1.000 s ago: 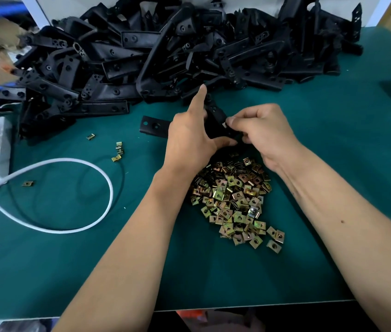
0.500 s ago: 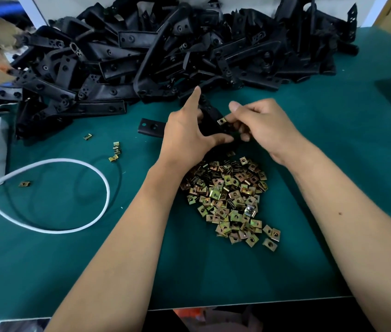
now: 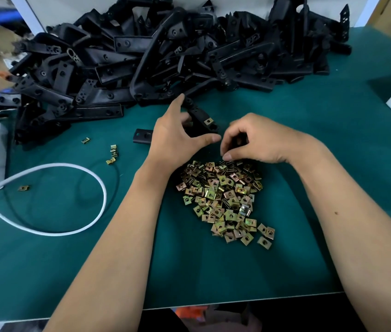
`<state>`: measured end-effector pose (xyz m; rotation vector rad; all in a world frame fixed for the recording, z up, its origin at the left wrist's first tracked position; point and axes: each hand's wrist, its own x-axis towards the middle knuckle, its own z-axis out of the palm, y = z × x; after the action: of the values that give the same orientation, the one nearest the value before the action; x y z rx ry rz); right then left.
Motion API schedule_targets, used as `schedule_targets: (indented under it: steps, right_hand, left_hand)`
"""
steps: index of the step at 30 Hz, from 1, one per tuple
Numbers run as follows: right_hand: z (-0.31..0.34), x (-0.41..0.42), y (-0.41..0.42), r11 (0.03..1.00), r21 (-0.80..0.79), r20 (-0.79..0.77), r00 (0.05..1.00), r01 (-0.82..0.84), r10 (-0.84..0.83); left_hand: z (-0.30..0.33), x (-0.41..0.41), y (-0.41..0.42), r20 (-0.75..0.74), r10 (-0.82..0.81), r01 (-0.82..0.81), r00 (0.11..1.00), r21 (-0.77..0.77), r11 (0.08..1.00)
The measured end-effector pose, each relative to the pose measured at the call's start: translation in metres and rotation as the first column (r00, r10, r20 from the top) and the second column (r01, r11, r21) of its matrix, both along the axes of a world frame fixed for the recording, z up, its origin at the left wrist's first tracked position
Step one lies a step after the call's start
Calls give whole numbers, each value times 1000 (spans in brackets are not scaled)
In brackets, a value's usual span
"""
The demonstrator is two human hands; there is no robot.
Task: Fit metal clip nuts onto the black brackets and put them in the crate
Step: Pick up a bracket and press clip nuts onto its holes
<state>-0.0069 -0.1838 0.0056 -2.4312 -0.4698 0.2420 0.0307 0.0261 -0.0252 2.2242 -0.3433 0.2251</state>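
Head: green mat (image 3: 46, 271); white wall (image 3: 94, 6) behind.

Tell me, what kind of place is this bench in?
Probably a small factory assembly station. A big heap of identical black plastic brackets is piled on a green work mat, with a pile of brass-coloured metal clip nuts near the person's hands, suggesting repetitive hand assembly.

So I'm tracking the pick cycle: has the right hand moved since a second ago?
Yes. The right hand has dropped from the held bracket toward the near clip nut pile, fingertips at its far edge.
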Motion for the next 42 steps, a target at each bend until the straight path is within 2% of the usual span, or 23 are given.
schedule_targets:
  steps: [2, 4, 7, 10, 14, 16, 19, 20, 22, 25, 30, 35, 39, 42]
  right_hand:
    - [0, 0, 4, 998, -62, 25, 999, 22, -21]
    - [-1, 1, 7, 988, -136, 117, 992, 73, -57]
    - [-3, 3, 5, 976, -116, 239, 959, 183, -151]
    - [-7, 5, 1, 963, 17, 239, 934, 270, -266]
    - [-11, 9, 0, 896, 203, 224, 871, 396, -436]
    - [-13, 9, 1, 816, 376, 115, 852, 438, -511]
    - [-12, 6, 5, 610, 665, -79, 852, 431, -517]
    - [-11, 6, 6, 545, 727, -117, 858, 417, -500]
    - [-10, 6, 7, 495, 778, -128, 868, 388, -479]
    - [-10, 6, 9, 481, 799, -110, 875, 361, -472]
    - [-16, 6, 17, 533, 760, -75, 864, 372, -497]
    - [-14, 8, 20, 409, 830, -200, 886, 380, -418]
    - [-16, 7, 18, 536, 761, -90, 877, 367, -473]
    - [-18, 7, 20, 556, 741, -64, 864, 376, -499]
  left_hand:
    - [0, -2, -1, -7, -35, 35, 999, -5, 999]
    - [0, -4, -1, -24, -54, 53, 998, -15, 998]
    - [0, -7, -3, -40, -94, 93, 995, -20, 995]
    - [1, -9, -4, -44, -111, 109, 993, -29, 994]
    - [4, -10, -3, -37, -123, 121, 992, -41, 992]
    - [5, -10, -3, -21, -129, 128, 991, -43, 991]
    - [6, -11, -3, 22, -137, 138, 990, -44, 989]
    - [6, -11, -3, 39, -142, 143, 989, -41, 989]
    - [6, -12, -4, 78, -147, 150, 986, -27, 988]
    - [9, -14, -5, 141, -163, 159, 977, 36, 987]
    - [10, -16, -7, 185, -203, 190, 962, 87, 978]
    - [11, -19, -8, 217, -197, 177, 956, 108, 978]
    - [11, -20, -10, 229, -207, 183, 951, 123, 975]
    - [10, -20, -12, 221, -241, 210, 945, 154, 965]
